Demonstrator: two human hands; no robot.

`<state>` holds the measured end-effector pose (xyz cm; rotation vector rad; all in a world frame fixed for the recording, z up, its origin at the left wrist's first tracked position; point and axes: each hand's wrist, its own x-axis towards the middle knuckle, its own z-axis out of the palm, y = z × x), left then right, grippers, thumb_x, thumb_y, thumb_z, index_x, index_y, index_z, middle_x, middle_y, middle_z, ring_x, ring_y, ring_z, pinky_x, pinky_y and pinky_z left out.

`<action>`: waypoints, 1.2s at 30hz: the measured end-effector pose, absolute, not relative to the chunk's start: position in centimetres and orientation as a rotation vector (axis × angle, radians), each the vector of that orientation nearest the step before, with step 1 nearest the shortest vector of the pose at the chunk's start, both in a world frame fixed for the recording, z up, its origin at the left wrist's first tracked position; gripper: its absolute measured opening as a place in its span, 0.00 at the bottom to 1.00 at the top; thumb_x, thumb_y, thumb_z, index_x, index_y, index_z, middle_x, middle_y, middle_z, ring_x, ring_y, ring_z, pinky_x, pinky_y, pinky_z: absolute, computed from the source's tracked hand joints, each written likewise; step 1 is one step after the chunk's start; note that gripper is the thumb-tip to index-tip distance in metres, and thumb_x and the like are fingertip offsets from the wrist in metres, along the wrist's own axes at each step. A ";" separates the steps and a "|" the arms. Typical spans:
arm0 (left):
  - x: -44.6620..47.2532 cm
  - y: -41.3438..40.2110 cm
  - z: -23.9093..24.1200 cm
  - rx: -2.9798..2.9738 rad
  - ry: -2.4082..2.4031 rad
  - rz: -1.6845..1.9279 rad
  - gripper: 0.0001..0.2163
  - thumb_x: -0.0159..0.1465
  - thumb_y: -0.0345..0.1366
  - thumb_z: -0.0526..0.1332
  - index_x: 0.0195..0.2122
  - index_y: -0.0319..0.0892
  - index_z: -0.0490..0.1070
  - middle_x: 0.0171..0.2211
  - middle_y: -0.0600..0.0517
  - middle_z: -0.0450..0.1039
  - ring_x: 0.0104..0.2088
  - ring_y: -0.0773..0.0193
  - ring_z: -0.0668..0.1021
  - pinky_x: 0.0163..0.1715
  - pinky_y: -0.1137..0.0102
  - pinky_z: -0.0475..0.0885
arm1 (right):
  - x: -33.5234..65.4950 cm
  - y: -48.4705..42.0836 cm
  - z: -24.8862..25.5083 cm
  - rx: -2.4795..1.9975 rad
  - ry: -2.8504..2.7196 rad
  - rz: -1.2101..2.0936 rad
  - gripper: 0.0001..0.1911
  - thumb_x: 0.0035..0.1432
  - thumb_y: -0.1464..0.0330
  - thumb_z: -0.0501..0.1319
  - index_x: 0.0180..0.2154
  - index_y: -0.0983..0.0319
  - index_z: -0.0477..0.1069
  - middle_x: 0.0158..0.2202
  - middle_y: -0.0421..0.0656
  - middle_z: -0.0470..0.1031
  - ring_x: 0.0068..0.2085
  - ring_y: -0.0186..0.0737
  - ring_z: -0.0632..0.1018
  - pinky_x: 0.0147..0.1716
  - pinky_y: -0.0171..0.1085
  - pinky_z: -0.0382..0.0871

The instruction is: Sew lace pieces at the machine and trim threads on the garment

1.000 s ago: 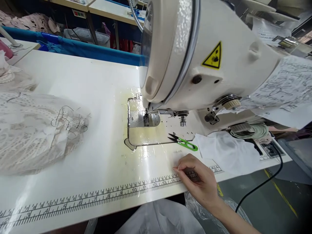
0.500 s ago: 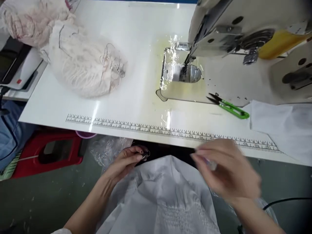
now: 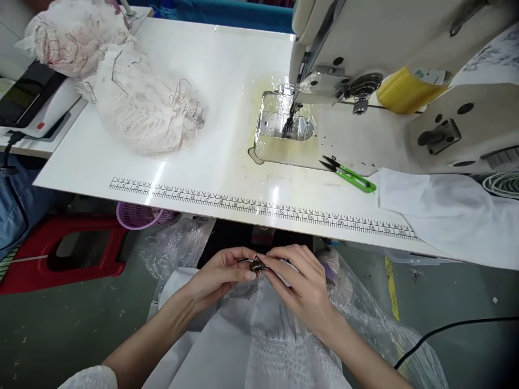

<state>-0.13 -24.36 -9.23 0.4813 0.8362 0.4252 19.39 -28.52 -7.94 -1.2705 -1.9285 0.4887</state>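
Observation:
Over my lap, just below the table edge, my left hand [image 3: 227,273] pinches a small shiny metal bobbin case [image 3: 257,265] between thumb and fingers. My right hand [image 3: 302,281] meets it from the other side, its fingertips closed on the case's right edge. Whether a bobbin or thread sits between those fingertips is too small to tell. White gathered fabric [image 3: 279,346] lies across my lap beneath both hands.
A sewing machine [image 3: 365,43] stands on the white table [image 3: 194,167]. Green-handled thread snips [image 3: 351,175] lie near white cloth [image 3: 441,210]. Lacy bundles [image 3: 141,102] rest at left. Below are a purple basket [image 3: 138,215], red stool [image 3: 77,248] and clear plastic [image 3: 377,313].
My right hand, blurred and holding something small and pale before, has come left to the bobbin case. My left hand has moved slightly right with the case. The view has shifted.

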 end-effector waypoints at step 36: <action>0.7 -25.9 -8.5 2.558 1.140 0.887 0.07 0.64 0.28 0.63 0.43 0.42 0.73 0.43 0.53 0.81 0.47 0.58 0.79 0.58 0.52 0.62 | 18.4 -28.4 -7.4 -1.441 -1.358 1.179 0.09 0.58 0.74 0.60 0.41 0.57 0.66 0.44 0.44 0.71 0.48 0.42 0.73 0.46 0.42 0.67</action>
